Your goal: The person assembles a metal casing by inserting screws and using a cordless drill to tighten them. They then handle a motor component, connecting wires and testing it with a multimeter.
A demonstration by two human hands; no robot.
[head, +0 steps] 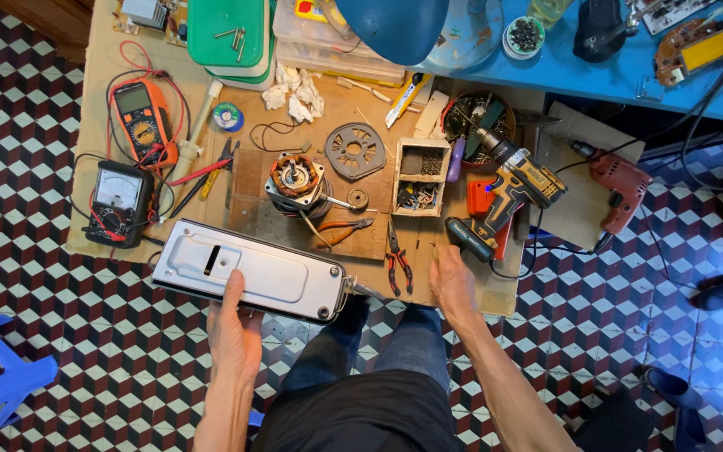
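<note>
Cardboard sheet (110, 63) covers the low bench, upper centre of frame, over a checkered tile floor (27, 285). Grey casing (253, 272), long and rectangular, lies tilted at the bench's lower left edge, partly overhanging it; left hand (234, 331) grips its near edge from below, thumb on top, fingers hidden underneath, clamped on the casing. Right hand (453, 285), lower centre-right, rests at the bench edge, fingers together and extended, holding nothing; nearest it are the drill (508, 197) just above and the red pliers (397, 259) just left. Motor (296, 184) with copper windings stands centre of frame, above the casing. Orange multimeter (144, 121) and black analogue meter (117, 201) sit at left. Small wooden box (421, 176) of screws lies right of the motor. Red corded drill (621, 184) at far right.
</note>
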